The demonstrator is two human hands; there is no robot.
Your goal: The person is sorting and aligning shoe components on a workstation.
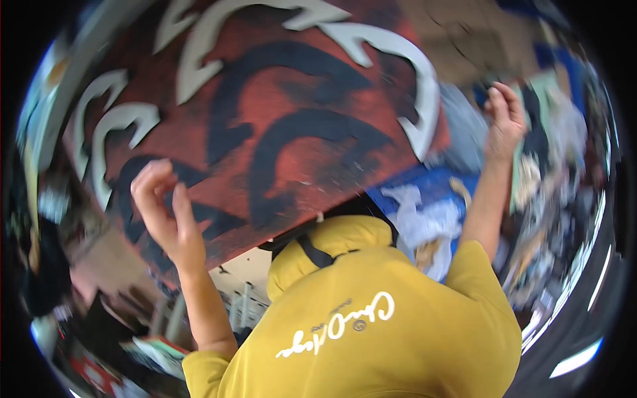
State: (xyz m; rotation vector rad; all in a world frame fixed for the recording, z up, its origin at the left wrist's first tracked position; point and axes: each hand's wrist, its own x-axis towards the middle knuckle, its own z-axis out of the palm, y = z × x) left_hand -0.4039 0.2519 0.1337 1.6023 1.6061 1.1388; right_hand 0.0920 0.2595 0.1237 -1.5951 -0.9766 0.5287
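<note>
Left hand up, fingers curled loosely, empty, over red board with grey curved cutouts. Right hand raised, half-curled; hold unclear. Yellow shirt below.

Bright, even light with heavy fisheye bending and motion blur
The red board and yellow shirt read fairly sharp; the far right clutter smears, edges curve into a black rim, white glare streaks low right

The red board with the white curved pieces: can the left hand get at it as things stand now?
Probably yes. The left hand, fingers curled, is raised right in front of the red board near its lower edge, and nothing shows between them. Whether it touches is unclear.
</note>
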